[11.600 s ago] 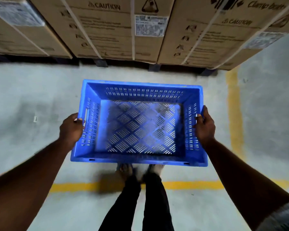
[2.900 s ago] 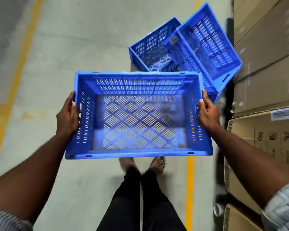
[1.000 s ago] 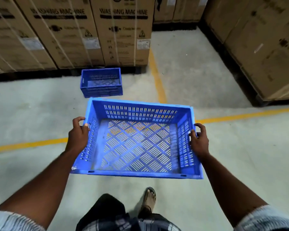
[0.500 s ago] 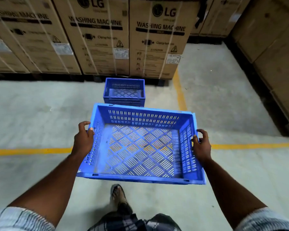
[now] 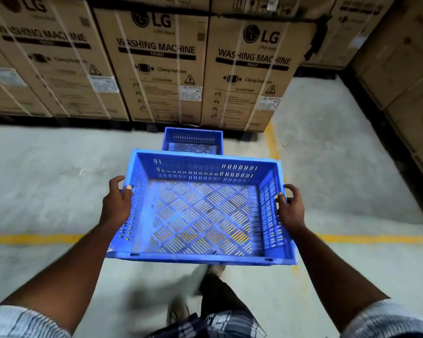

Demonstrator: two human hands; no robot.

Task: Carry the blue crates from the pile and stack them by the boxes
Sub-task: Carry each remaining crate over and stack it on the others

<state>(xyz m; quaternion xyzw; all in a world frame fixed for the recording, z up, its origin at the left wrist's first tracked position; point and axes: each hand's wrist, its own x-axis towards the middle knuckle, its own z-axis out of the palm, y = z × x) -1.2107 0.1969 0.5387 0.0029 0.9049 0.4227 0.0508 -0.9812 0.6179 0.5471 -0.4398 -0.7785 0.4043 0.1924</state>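
Blue crate (image 5: 200, 215): left hand (image 5: 116, 206), right hand (image 5: 289, 208) fingers clamped on sides.
Floor crate (image 5: 192, 142): 12 o'clock, perhaps touching boxes (image 5: 156, 69).

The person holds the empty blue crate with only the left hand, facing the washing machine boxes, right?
No: the head view shows both the left hand and the right hand gripping the empty blue crate, facing the washing machine boxes.

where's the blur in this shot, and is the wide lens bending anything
Head view: motion blur smears the feet at the bottom; the held crate, left hand and right hand are fairly sharp; the wide lens splays the washing machine boxes outward, print softest at left; the upper right corner is dim.
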